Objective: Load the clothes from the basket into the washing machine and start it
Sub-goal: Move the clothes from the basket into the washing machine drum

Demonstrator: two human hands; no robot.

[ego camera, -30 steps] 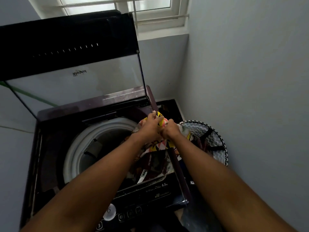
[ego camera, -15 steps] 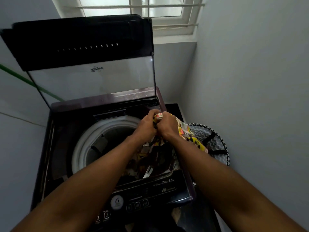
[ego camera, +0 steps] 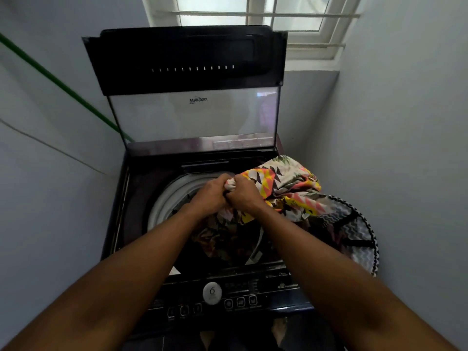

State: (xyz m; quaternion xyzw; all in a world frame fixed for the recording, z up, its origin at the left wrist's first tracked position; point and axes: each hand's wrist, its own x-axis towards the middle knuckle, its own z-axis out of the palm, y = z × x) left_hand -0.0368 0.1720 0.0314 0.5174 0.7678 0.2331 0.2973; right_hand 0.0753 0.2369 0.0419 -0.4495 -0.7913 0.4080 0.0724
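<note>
1. Left hand (ego camera: 211,193) and right hand (ego camera: 244,196) pressed knuckle to knuckle above the drum opening, fingers of both curled tight and clamped on one bunched end of a multicoloured patterned cloth garment (ego camera: 281,184) in yellow, pink, black and cream
2. Garment trailing rightward over the machine's right edge toward a round fabric laundry basket with black-and-white zigzag print (ego camera: 359,229), with another part hanging down into the drum
3. Dark top-loading washing machine (ego camera: 141,178) directly ahead, white drum rim (ego camera: 162,203) showing on the left
4. Glass-panelled lid (ego camera: 192,115) raised upright at the back
5. Round silver dial (ego camera: 212,293) and row of buttons on the near control panel, untouched
6. Barred window (ego camera: 253,13) above, pale walls on both sides
</note>
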